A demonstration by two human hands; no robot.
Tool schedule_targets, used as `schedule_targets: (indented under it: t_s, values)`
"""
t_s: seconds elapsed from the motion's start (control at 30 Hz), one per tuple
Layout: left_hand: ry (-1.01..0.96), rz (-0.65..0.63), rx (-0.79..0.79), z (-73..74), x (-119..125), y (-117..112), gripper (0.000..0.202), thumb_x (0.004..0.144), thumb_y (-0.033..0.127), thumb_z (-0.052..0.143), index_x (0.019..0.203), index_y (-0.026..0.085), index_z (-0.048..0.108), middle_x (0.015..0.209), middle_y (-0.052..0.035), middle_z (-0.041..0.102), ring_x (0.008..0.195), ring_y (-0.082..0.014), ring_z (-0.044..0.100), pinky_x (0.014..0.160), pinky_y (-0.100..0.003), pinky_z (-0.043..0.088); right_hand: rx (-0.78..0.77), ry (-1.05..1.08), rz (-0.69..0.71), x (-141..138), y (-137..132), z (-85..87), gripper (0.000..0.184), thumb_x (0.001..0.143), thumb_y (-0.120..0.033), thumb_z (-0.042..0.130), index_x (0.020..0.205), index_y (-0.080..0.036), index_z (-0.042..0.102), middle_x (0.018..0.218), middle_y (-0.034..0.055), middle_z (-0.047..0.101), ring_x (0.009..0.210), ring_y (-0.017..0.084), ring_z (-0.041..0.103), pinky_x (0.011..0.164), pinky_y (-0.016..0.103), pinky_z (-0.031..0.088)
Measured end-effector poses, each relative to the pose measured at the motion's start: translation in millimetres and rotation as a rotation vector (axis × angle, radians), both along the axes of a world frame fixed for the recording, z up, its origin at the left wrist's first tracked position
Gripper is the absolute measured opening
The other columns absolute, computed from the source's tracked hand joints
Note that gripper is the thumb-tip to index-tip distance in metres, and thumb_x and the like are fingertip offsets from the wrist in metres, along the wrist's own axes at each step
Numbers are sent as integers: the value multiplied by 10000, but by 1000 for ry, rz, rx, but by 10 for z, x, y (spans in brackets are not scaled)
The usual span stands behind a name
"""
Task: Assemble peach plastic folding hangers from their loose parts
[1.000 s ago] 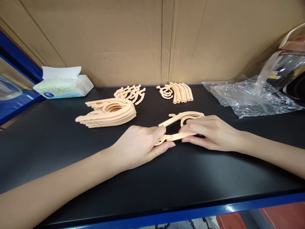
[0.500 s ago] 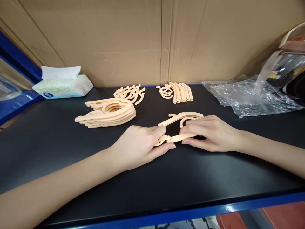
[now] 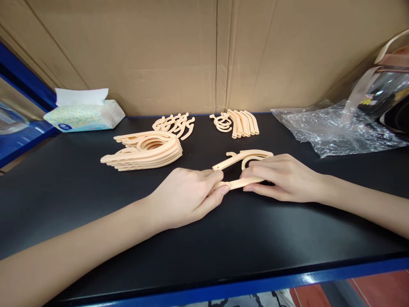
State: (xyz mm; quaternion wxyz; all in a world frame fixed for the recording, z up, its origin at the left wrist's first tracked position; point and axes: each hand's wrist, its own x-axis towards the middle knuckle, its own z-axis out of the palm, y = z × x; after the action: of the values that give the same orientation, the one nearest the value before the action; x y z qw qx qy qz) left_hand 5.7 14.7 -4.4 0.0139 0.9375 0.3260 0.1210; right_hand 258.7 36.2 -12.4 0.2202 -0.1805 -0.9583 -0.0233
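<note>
Low over the black table, both hands grip a beige plastic folding hanger [image 3: 238, 183]. My left hand [image 3: 185, 198] pinches its left end between thumb and fingers, and the thumb covers most of that end. My right hand [image 3: 284, 179] is closed round the same hanger farther right, its fingers hiding part of the curve. Behind the hands, the far arm [image 3: 234, 159] of the hanger slants up to the right, with a small hole near its left end and a small curl above. Whether this far arm joins the near one is hidden by the fingers.
A stack of beige hangers [image 3: 143, 160] lies left of centre. Behind it is a heap of small hooks [image 3: 174, 124]; farther right are more hooks [image 3: 221, 123] and several curved arms [image 3: 244, 123]. A tissue pack [image 3: 86, 117], a clear plastic bag [image 3: 332, 132] and a cardboard wall [image 3: 159, 55] surround them.
My left thumb has moved up and left onto the end of the hanger, covering the hooked joint that showed before. My right hand has barely moved.
</note>
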Motion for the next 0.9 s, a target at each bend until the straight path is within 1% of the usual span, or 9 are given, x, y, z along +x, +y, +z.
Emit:
schedule_targets:
  t_s: [0.1, 0.23, 0.4, 0.77, 0.9]
  values:
    - [26, 13, -8, 11, -1, -6, 279, 1001, 277, 323, 763, 202, 448, 631, 43, 520, 472, -129, 487, 471, -241, 245, 14, 2, -1, -5, 2, 3, 138, 990, -271, 489, 959, -171, 579, 815, 2, 659, 693, 110, 596, 619, 222, 416]
    - [41, 34, -12, 18, 12, -4, 275, 995, 278, 340, 764, 199, 467, 615, 47, 505, 474, -132, 482, 471, -247, 243, 2, -2, 5, -11, 2, 4, 145, 991, -273, 489, 957, -172, 587, 839, 11, 681, 714, 115, 615, 632, 226, 430]
    - [57, 39, -33, 7, 10, -1, 265, 989, 280, 354, 777, 199, 490, 663, 45, 542, 512, -137, 519, 484, -252, 255, 2, -5, 6, -11, -3, -1, 160, 999, -287, 470, 960, -187, 589, 860, 19, 710, 736, 130, 637, 644, 237, 443]
    - [49, 35, -25, 7, 15, -16, 263, 978, 277, 375, 776, 192, 521, 673, 43, 553, 502, -124, 503, 476, -245, 259, 30, -26, 3, -5, 5, -3, 175, 995, -284, 481, 942, -168, 602, 838, 17, 692, 721, 127, 625, 641, 234, 436]
    - [65, 45, -31, 11, 15, -22, 271, 982, 284, 367, 784, 188, 526, 687, 35, 567, 512, -122, 511, 483, -249, 256, 45, -39, -10, -14, -1, 3, 197, 1004, -296, 458, 951, -175, 605, 825, 18, 692, 708, 126, 630, 625, 232, 435]
